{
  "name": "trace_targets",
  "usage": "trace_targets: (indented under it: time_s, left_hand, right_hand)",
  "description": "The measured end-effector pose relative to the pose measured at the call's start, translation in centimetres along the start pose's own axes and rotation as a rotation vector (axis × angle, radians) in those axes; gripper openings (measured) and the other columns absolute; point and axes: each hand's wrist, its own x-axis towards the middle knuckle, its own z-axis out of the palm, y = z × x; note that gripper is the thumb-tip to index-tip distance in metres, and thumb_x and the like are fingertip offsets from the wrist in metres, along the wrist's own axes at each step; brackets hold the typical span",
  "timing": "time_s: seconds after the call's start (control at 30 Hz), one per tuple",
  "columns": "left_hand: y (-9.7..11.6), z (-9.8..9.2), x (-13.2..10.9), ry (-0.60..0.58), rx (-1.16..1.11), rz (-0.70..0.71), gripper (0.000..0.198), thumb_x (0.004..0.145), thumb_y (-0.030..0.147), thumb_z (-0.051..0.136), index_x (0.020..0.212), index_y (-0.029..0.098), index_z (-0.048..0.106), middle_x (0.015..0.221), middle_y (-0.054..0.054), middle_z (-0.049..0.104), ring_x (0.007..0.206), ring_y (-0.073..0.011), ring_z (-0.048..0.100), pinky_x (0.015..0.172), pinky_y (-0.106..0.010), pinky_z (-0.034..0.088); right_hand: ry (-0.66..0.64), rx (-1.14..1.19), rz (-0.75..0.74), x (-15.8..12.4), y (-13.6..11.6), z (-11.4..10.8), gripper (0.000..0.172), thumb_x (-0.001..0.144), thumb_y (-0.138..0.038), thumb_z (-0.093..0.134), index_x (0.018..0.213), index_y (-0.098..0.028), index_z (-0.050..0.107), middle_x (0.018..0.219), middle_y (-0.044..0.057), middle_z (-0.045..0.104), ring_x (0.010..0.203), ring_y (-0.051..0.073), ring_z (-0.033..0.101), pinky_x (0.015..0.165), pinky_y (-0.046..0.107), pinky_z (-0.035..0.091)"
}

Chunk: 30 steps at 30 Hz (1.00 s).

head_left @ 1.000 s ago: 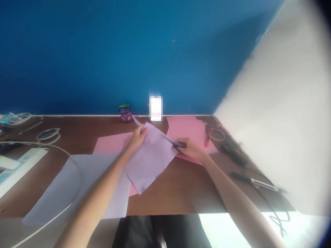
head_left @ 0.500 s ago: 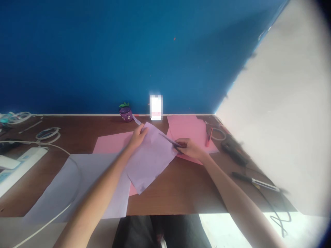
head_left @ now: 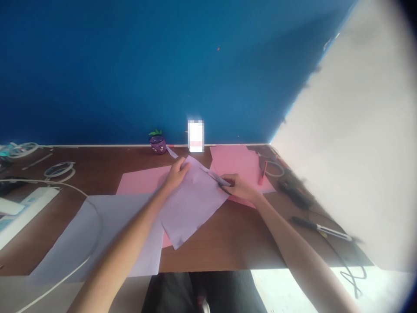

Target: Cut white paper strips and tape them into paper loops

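Found left hand [head_left: 177, 174] clamped on far corner of lilac sheet [head_left: 192, 208], apart from right hand [head_left: 237, 187], closed round scissors [head_left: 214, 175] at the sheet's upper-right edge. Cannot tell blade gap. Located sheet over desk [head_left: 224, 243], angled, between both hands. Could buckle or tear askew from slack in the near half. Could nick left hand from blades pointing that way. Could catch pink sheets [head_left: 234, 161] beside the right hand from blades dipping low.

One pair of scissors [head_left: 218, 178], one pot [head_left: 157, 145], one power strip [head_left: 35, 211]
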Motion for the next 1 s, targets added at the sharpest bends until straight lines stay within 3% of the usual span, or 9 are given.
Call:
trace_targets:
  time_s: [0.27, 1.0]
  left_hand:
    - [0.60, 0.29, -0.25, -0.007, 0.011, 0.008, 0.030, 0.091, 0.041, 0.049, 0.071, 0.019, 0.043, 0.070, 0.002, 0.039, 0.065, -0.0126, 0.039, 0.061, -0.025, 0.032]
    - [0.96, 0.66, -0.51, -0.101, -0.096, -0.056, 0.029, 0.090, 0.043, 0.050, 0.075, 0.019, 0.046, 0.072, 0.002, 0.043, 0.066, -0.0110, 0.042, 0.058, -0.023, 0.033]
  right_hand:
    - [0.014, 0.024, 0.029, -0.01, -0.13, 0.09, 0.025, 0.078, -0.037, 0.058, 0.091, -0.020, 0.070, 0.084, 0.002, 0.067, 0.076, 0.019, 0.057, 0.064, 0.029, 0.044]
    - [0.007, 0.020, 0.001, 0.00, -0.07, -0.04, 0.025, 0.079, -0.038, 0.058, 0.089, -0.018, 0.070, 0.084, 0.003, 0.068, 0.074, 0.018, 0.056, 0.063, 0.028, 0.042]
